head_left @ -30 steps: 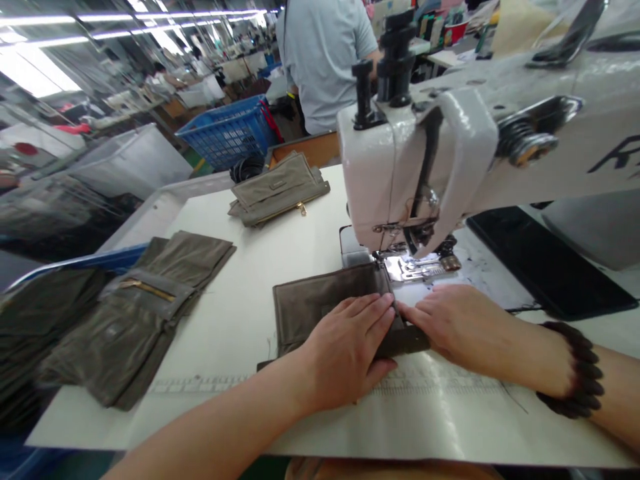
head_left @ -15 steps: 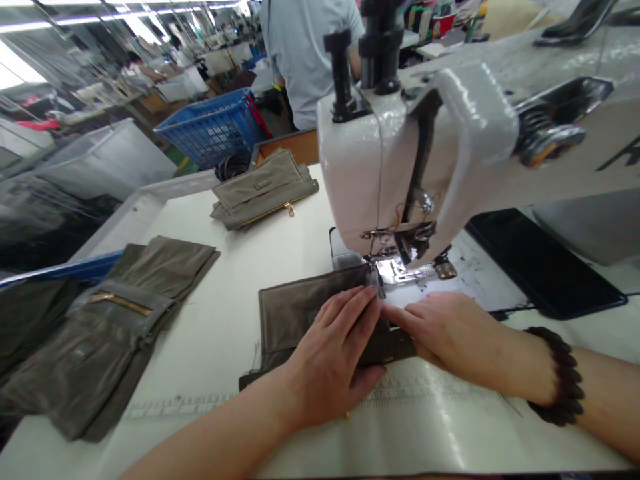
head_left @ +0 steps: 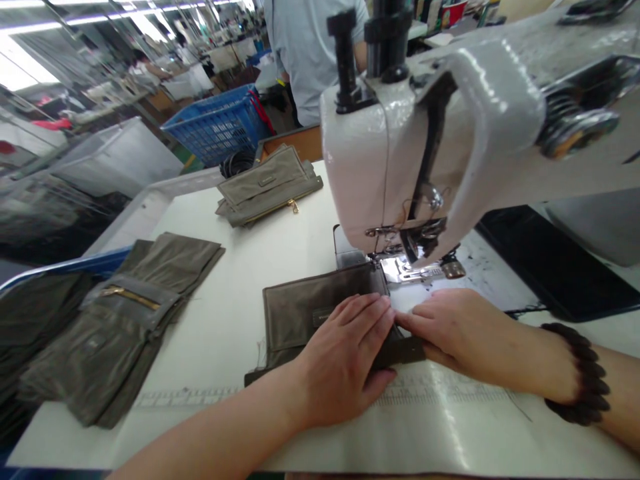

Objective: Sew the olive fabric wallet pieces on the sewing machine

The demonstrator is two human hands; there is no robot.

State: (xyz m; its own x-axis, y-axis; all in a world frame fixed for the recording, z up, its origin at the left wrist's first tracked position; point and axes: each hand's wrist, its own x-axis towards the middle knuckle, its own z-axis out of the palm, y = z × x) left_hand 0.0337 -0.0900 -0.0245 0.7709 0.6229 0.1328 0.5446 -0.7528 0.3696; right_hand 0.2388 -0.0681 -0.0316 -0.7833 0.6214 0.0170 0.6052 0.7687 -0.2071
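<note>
An olive fabric piece [head_left: 290, 317] with a small label lies on the white table, its upper right corner at the needle area of a white sewing machine [head_left: 360, 167]. My left hand [head_left: 345, 360] rests flat on the piece's right part, fingers stretched out and side by side. Just right of it, my right hand [head_left: 460, 330] touches the piece's right edge with its index finger extended; the other fingers are partly curled and partly hidden. A dark beaded bracelet [head_left: 580, 373] circles my right wrist.
Stacked olive pieces with zippers lie at the back [head_left: 270, 187] and at the left [head_left: 130, 313]. A black phone-like slab [head_left: 560, 263] is right of the needle. A ruler strip [head_left: 190, 398] runs along the front. Behind the machine stand a blue crate [head_left: 217, 127] and a person [head_left: 315, 60].
The view has shifted slightly. My left hand has slid a little down on the fabric, showing more of the label. Both hands remain on the piece.
</note>
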